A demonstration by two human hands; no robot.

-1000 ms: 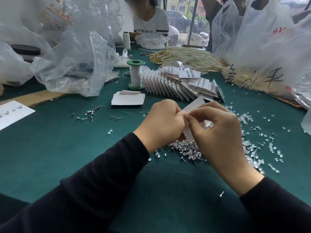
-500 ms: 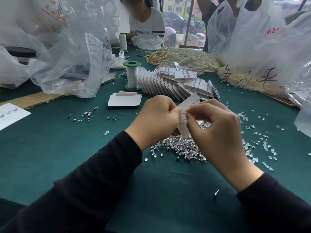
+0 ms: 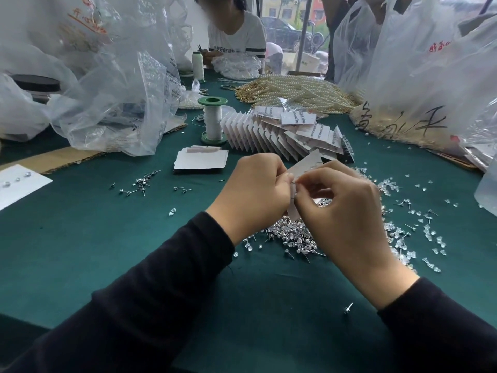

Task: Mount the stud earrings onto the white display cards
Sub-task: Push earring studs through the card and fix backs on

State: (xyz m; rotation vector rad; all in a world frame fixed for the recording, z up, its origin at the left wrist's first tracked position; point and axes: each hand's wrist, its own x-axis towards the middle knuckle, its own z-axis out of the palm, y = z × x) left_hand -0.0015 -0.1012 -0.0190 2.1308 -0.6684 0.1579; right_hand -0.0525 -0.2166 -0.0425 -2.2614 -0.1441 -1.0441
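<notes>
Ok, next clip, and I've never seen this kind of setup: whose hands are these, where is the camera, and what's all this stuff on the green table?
There is no machine here. A person works bare-handed, and the single picture comes from a camera worn on their head, looking down. The left hand and right hand both pinch one white card above a pile of stud earrings. Whether a stud is also being held is hidden. On the green table, clear earring backs lie to the right. Farther back are a fanned row of filled cards, a flat stack of blank cards, a green spool and pearl strands. Plastic bags stand at both sides, and another person sits across.
</notes>
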